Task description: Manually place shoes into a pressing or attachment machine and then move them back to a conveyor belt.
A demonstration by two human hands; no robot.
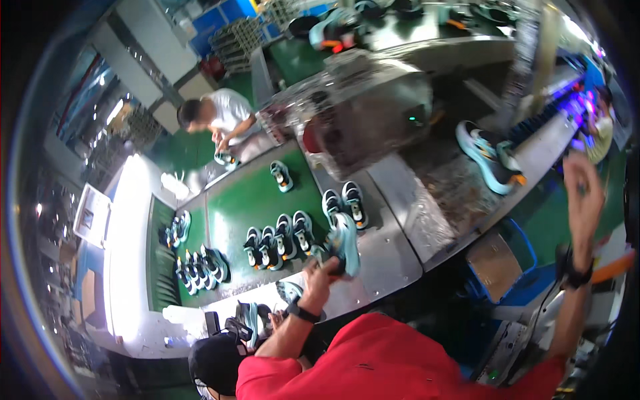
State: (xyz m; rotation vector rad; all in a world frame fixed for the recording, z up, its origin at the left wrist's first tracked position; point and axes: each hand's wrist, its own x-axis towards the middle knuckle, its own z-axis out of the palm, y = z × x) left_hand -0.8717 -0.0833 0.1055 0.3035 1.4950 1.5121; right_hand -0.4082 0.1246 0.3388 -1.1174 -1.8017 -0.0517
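A light-blue and black sneaker [344, 245], blurred by motion, is in my left hand [319, 275], whose fingers are closed around its lower end. It hangs over the near edge of the metal table, in front of a pair of upright sneakers [353, 202]. My right hand [585, 187] is raised far out to the right, apart from any shoe. Its fingers are loosely curved, with a gap to the thumb and nothing seen between them. A light-blue sneaker pair [490, 159] rests on the conveyor to the left of that hand.
Several sneakers [283, 235] stand in a row on the green belt [257, 200]. A plastic-wrapped machine [367, 113] sits beyond. A co-worker [223, 120] across the belt handles a shoe; another person in a black cap [215, 363] is close at left. A blue-framed chair [500, 263] stands right.
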